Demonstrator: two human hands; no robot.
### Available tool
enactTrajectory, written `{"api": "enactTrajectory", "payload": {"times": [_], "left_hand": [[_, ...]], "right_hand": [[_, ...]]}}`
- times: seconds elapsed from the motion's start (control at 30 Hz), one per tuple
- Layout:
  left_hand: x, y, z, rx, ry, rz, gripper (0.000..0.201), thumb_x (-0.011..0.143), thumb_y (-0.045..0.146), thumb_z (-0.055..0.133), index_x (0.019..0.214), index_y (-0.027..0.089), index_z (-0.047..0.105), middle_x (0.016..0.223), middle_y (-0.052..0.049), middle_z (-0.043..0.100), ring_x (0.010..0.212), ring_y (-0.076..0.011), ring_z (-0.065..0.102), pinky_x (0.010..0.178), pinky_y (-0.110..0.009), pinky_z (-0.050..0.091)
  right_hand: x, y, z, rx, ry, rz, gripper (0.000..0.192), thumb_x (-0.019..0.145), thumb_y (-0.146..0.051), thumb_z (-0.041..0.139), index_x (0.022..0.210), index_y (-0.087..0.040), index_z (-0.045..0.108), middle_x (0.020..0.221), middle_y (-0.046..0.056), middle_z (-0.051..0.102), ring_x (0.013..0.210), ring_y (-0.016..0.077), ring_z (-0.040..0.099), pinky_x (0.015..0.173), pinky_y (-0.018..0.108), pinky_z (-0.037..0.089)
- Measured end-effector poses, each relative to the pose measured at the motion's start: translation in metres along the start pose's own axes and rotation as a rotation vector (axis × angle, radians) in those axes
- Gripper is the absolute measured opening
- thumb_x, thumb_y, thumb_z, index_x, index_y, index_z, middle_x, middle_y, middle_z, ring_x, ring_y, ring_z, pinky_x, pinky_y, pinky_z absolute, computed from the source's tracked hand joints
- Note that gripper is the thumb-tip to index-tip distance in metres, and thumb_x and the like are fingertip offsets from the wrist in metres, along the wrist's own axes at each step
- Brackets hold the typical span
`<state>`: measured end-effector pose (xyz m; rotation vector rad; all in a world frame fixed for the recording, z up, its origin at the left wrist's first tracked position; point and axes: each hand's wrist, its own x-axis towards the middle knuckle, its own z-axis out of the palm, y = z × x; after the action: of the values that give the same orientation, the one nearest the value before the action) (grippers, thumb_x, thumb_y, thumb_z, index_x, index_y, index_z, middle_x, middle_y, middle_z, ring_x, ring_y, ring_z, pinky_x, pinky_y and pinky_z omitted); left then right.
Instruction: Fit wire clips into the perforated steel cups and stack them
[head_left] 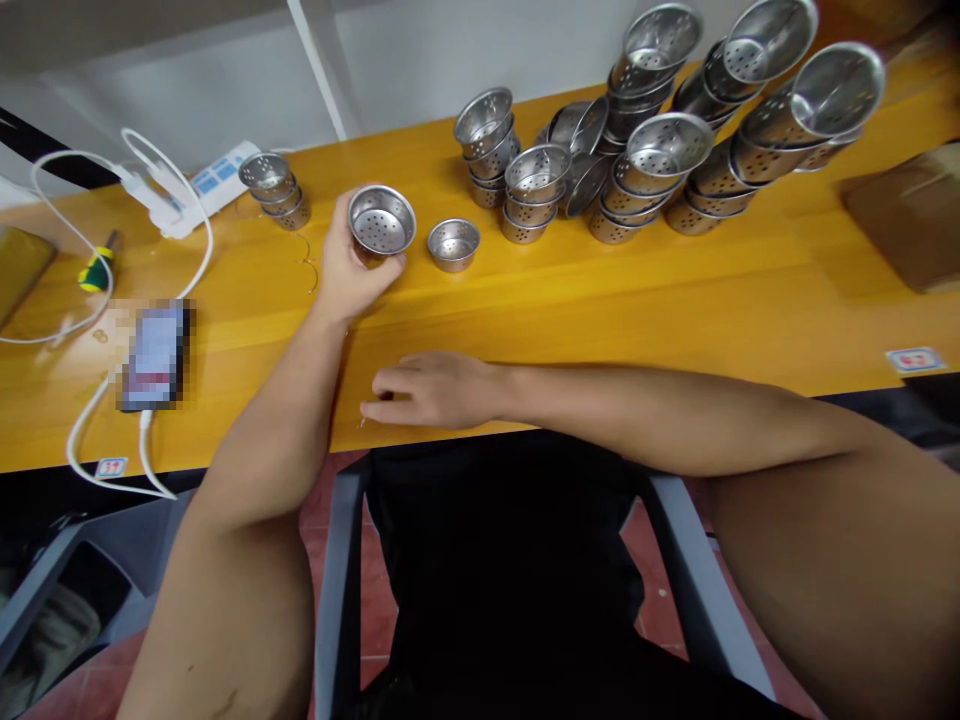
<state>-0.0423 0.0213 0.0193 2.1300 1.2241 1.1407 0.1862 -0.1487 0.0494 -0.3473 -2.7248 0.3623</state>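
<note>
My left hand [352,275] is wrapped round a perforated metal cup [382,222], whose open top faces up towards me. Just right of it, a single shallow metal cup [454,246] with small holes stands alone on the table. My right hand [427,390] rests near the table's front edge, palm down, fingers loosely bent and apart. A thin, pale sliver [364,421] shows at its fingertips, too small to name. Behind my left hand, to the left, stands a short stack of perforated cups [276,190].
Tall leaning stacks of perforated cups [720,140] fill the back right, with a brown board [911,215] beyond. At left lie a white power strip [214,190], white cables, a phone [155,355] on a cable and a green-yellow screwdriver [96,270]. A wall backs the wooden table [600,320].
</note>
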Motion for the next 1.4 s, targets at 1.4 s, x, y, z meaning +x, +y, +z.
{"api": "enactTrajectory", "payload": {"times": [1.4], "left_hand": [[0.002,-0.036,0.056,-0.561,-0.124,0.245,0.121,0.074,0.087,0.124,0.167,0.036,0.067,0.158,-0.010,0.080,0.152,-0.0387,0.085,0.137,-0.060,0.071]], "right_hand": [[-0.018,0.130,-0.020,0.498,0.895,0.293,0.054,0.124,-0.080,0.083,0.119,-0.027,0.079,0.076,-0.006,0.054,0.065,0.0161,0.048,0.060,0.032,0.038]]}}
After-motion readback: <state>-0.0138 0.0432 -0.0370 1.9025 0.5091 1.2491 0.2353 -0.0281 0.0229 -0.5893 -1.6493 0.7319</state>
